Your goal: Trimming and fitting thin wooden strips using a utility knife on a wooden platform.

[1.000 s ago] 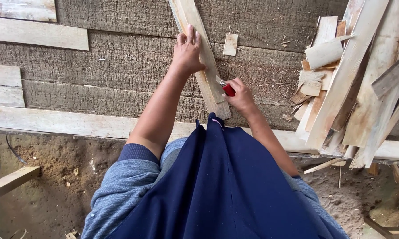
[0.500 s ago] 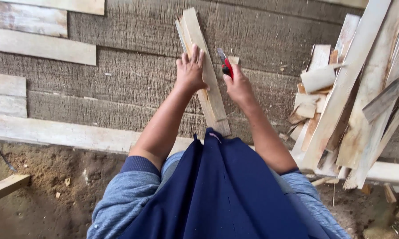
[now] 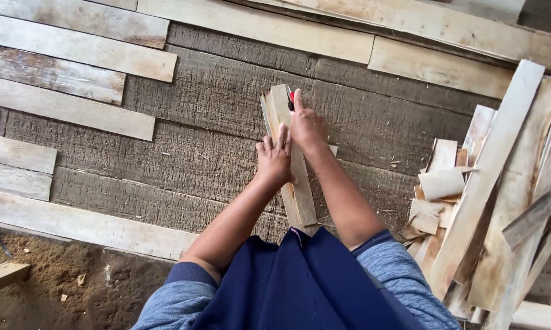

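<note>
A narrow pale wooden strip lies lengthwise on the rough dark plank floor, running away from me. My left hand presses flat on the strip's middle, fingers spread. My right hand is farther up the strip, near its far end, closed around a small red-handled tool whose tip touches the wood. A second thin strip peeks out along the left edge of the first.
Pale boards lie in rows at the left and along the top. A heap of wood offcuts and long slats is piled at the right. Sandy ground shows at the lower left.
My right hand has slid the red tool up along the strip from its near end to its far end. My left hand has stayed pressed on the strip.
</note>
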